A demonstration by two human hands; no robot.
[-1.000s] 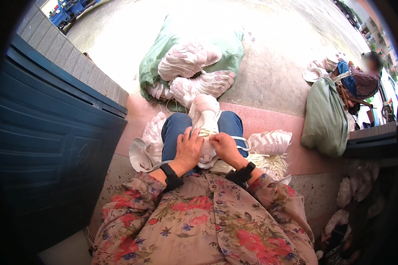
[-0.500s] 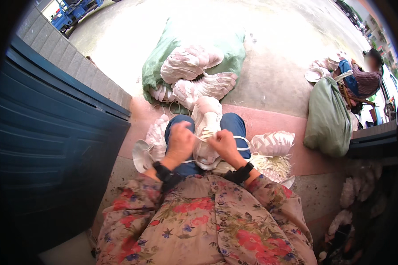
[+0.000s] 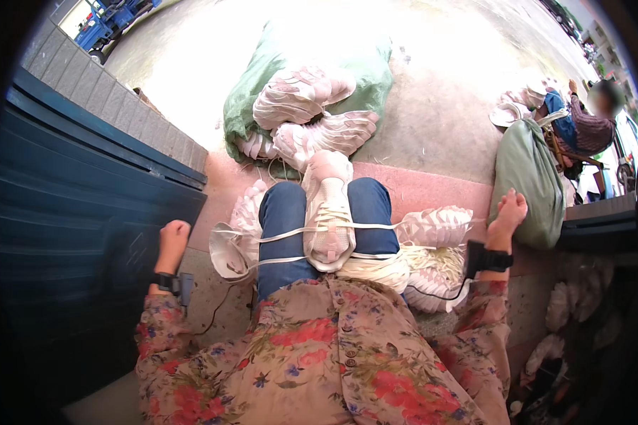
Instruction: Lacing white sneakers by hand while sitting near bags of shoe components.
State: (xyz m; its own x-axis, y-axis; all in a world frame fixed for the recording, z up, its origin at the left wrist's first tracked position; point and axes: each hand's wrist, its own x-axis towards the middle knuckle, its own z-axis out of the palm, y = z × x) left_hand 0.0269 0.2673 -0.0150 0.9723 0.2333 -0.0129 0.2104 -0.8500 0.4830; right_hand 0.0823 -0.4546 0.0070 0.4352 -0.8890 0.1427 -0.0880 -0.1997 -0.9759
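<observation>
A white and pale pink sneaker (image 3: 328, 205) lies between my knees, toe pointing away from me. White shoelaces (image 3: 283, 234) run out of it to both sides, across my jeans. Well out to the left, beside the blue door, my left hand (image 3: 172, 242) is closed in a fist, with a lace leading toward it. My right hand (image 3: 507, 212) is closed far out to the right, in front of the green sack, and the other lace runs toward it. The lace ends inside the fingers are too fine to see clearly.
An open green sack (image 3: 244, 106) with stacked sneaker uppers (image 3: 298, 95) lies ahead. More uppers (image 3: 436, 225) and a bundle of cream laces (image 3: 376, 270) are by my right leg. The blue door (image 3: 85, 234) borders the left. A full green sack (image 3: 524, 184) stands right, near a seated person (image 3: 592, 124).
Both hands have moved from the sneaker's lacing far outward, one to each side, drawing the laces out across my knees. The sneaker stays between my knees.
</observation>
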